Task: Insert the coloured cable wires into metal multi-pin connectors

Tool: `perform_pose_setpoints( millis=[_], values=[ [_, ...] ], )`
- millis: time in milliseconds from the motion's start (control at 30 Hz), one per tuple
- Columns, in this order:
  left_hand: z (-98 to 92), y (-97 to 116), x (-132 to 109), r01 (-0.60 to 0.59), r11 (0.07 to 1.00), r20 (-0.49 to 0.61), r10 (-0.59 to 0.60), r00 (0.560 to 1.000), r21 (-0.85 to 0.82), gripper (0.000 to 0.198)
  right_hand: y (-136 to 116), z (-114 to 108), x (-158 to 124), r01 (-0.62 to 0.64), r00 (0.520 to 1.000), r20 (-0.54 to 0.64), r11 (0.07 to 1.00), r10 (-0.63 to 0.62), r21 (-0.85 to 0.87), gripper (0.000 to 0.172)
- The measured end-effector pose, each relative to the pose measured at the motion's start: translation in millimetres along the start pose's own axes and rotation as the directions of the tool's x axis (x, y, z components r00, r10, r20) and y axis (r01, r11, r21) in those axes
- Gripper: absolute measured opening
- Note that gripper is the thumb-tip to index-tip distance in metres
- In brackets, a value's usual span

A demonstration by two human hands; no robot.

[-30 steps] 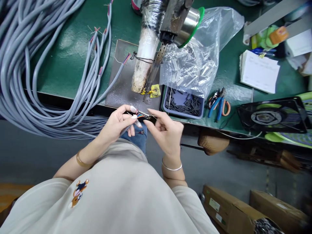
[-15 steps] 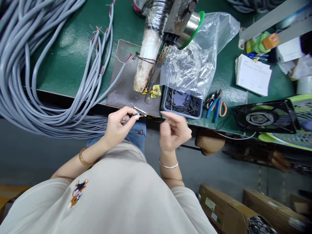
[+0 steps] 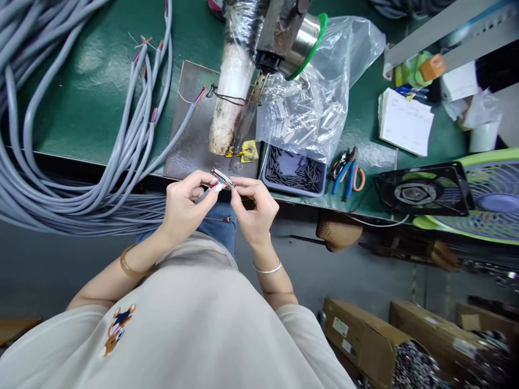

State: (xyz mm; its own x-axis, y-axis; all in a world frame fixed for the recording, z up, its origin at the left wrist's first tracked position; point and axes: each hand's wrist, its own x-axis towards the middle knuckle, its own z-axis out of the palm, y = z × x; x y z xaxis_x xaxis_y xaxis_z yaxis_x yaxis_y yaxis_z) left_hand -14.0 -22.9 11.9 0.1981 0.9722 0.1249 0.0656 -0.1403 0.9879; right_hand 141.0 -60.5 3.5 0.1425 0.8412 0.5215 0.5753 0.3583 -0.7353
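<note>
In the head view, a small multi-pin connector (image 3: 223,177) with a metal edge and a row of contacts is held over the bench's front edge. My left hand (image 3: 184,202) is closed, pinching its left part along with short coloured wire ends. My right hand (image 3: 257,208) has thumb and forefinger closed at the connector's right end; anything small between those fingertips is hidden. Just beyond is a soldering iron (image 3: 247,116), pointing down from a stand beside a tape-wrapped white tube (image 3: 227,97). Yellow pieces (image 3: 248,152) lie near its tip.
A tray (image 3: 295,190) of short black tubes stands right of the board (image 3: 182,156), under a clear bag (image 3: 304,113) of metal parts. Farther right are pliers (image 3: 348,175), paper (image 3: 405,121) and a fan (image 3: 421,192). Grey cables (image 3: 117,156) cover the left side.
My right hand has moved left from beside the tray to the connector, its fingertips now at the connector's right end. My left hand keeps its pinch. The whole view has shifted slightly.
</note>
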Motion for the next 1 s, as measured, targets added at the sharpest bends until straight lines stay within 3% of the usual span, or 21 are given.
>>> perform_pose_setpoints(
  millis=[167,733,1000],
  values=[
    [4.8,-9,7,-0.038,0.993,-0.062,0.045,0.997,0.114,0.004,4,3,7,0.161,0.987,-0.006,0.976,-0.164,-0.145,0.019],
    [8.7,0,20,-0.231,0.925,-0.070,0.263,0.962,0.303,0.005,6,-1,22,0.223,0.974,-0.005,0.958,-0.227,-0.181,0.021],
    [5.5,4,19,-0.230,0.906,-0.012,0.251,0.968,0.356,0.006,6,-3,21,0.244,0.969,0.027,0.938,-0.245,-0.247,0.020]
  ],
)
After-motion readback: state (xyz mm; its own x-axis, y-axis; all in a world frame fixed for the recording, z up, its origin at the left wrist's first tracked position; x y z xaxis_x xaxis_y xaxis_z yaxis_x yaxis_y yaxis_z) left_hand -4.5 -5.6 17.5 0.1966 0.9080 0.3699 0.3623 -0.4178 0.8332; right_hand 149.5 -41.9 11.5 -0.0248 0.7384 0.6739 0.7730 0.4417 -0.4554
